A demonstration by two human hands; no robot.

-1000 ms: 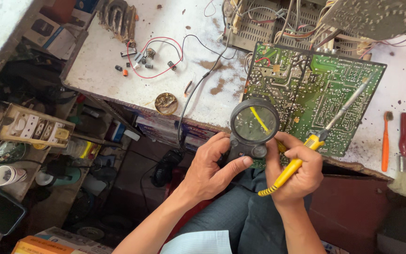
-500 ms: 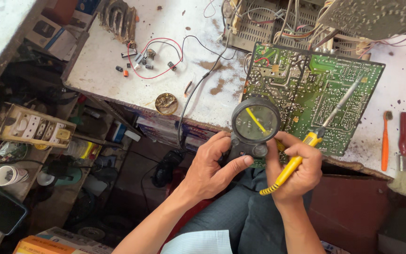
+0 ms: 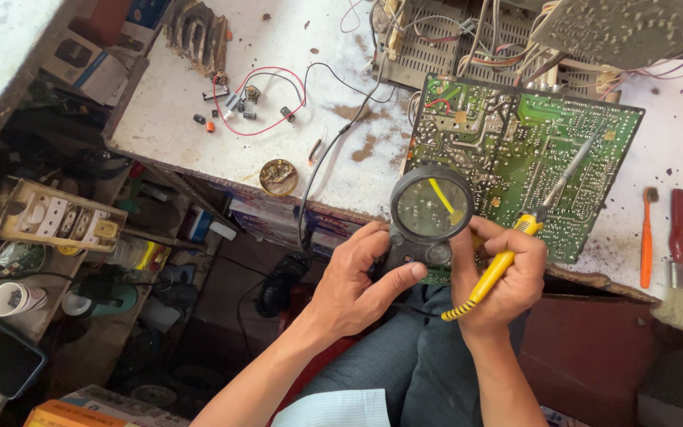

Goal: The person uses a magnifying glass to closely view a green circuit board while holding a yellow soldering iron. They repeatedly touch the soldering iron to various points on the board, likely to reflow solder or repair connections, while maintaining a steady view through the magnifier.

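Head view: a round magnifier point(image 3: 430, 212) is gripped by the left hand point(image 3: 357, 285) and a yellow soldering iron point(image 3: 515, 245) by the right hand point(image 3: 498, 286), over a green circuit board point(image 3: 531, 150) on the stained white bench point(image 3: 199, 134) at centre frame.

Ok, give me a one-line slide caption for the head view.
Left hand steadies a round magnifier over a green circuit board while the right hand holds a yellow-handled soldering iron.

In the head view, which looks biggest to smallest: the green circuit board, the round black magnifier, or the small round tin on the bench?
1. Green circuit board
2. Round black magnifier, nearer the camera
3. Small round tin
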